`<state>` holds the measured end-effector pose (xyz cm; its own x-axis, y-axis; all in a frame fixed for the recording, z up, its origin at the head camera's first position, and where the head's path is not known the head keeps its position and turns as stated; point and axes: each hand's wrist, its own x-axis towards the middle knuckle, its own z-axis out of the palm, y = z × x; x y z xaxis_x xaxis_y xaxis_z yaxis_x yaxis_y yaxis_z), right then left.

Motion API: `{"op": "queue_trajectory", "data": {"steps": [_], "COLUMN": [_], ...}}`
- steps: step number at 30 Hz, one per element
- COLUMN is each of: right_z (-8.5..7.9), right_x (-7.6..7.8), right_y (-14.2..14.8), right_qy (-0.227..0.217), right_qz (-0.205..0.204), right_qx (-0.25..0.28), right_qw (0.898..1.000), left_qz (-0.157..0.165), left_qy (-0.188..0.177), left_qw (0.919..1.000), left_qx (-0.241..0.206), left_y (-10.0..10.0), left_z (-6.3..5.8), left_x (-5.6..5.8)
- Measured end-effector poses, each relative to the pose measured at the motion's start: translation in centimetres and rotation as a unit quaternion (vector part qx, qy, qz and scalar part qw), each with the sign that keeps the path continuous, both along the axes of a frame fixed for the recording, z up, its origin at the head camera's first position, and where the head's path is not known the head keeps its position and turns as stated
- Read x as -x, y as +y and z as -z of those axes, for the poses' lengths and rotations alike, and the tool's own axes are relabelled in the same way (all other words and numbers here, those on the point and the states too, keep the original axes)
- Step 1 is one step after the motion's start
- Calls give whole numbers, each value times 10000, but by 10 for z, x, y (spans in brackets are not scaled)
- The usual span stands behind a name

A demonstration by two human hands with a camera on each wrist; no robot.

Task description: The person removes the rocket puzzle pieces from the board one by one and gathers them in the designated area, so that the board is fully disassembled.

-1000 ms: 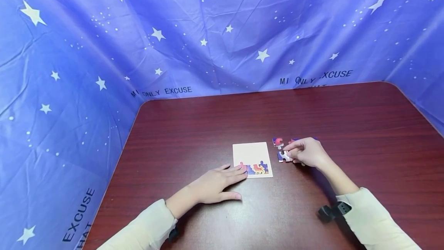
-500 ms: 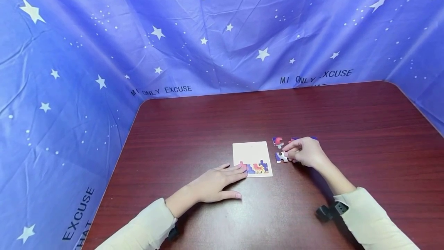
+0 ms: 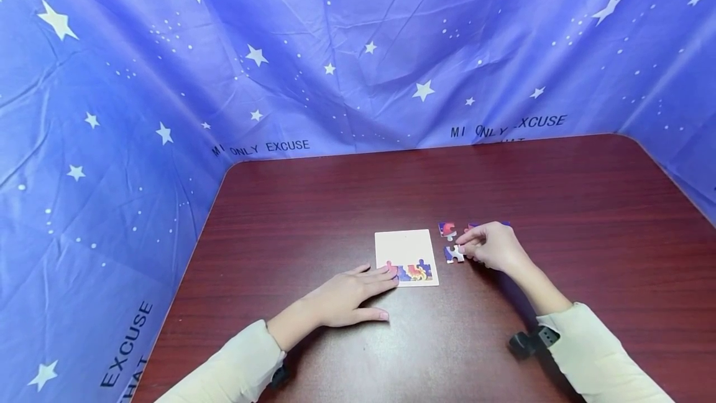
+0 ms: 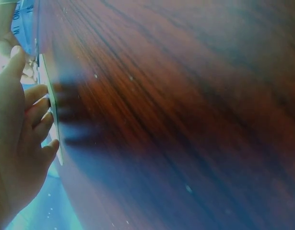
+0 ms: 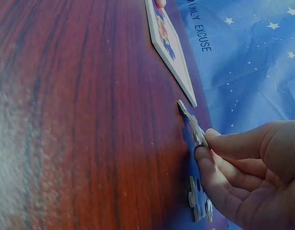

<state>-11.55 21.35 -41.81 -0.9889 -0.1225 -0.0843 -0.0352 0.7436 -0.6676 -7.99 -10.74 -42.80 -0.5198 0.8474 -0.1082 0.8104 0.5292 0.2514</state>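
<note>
A square, pale puzzle board (image 3: pixel 399 243) lies mid-table, with joined jigsaw pieces (image 3: pixel 418 271) along its near side. My left hand (image 3: pixel 348 296) rests over its near left corner, fingertips on the pieces and thumb held apart on the table side. To the right of the board, my right hand (image 3: pixel 495 247) pinches a purple-and-white jigsaw piece (image 3: pixel 454 254) between thumb and fingers. In the right wrist view this jigsaw piece (image 5: pixel 192 120) is tilted up, close over the table. Part of it is hidden by the fingertips.
A loose red-and-purple jigsaw piece (image 3: pixel 447 229) lies just beyond the held one. More jigsaw pieces (image 3: pixel 506 224) show partly behind my right hand; others (image 5: pixel 200 201) lie below it in the right wrist view. A starry blue curtain (image 3: pixel 358 48) hangs behind the dark red table (image 3: pixel 313 198).
The pinched jigsaw piece has shifted slightly left with my right fingertips during the first half second, then stayed there. My left hand has kept its place on the board.
</note>
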Motion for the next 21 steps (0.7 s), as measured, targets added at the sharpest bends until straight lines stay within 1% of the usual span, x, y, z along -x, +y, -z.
{"op": "queue_trajectory", "data": {"steps": [5,12,18,21], "right_z": [1,-3,-7,-7], "right_x": [-1,-2,-3,-4], "right_y": [0,0,1,-2], "right_qy": [-13,-99,-48,2], "right_qz": [-18,76,94,17], "right_qx": [38,58,26,27], "right_qw": [10000,9999,9999,10000], "left_qz": [-29,-50,-52,-62], "left_qy": [-82,-114,-148,-163], "left_qw": [10000,9999,9999,9998], "left_qx": [-16,-33,-51,-57], "left_y": [0,-1,-1,-2], "left_z": [1,1,2,2], "left_x": [0,-1,0,1]}}
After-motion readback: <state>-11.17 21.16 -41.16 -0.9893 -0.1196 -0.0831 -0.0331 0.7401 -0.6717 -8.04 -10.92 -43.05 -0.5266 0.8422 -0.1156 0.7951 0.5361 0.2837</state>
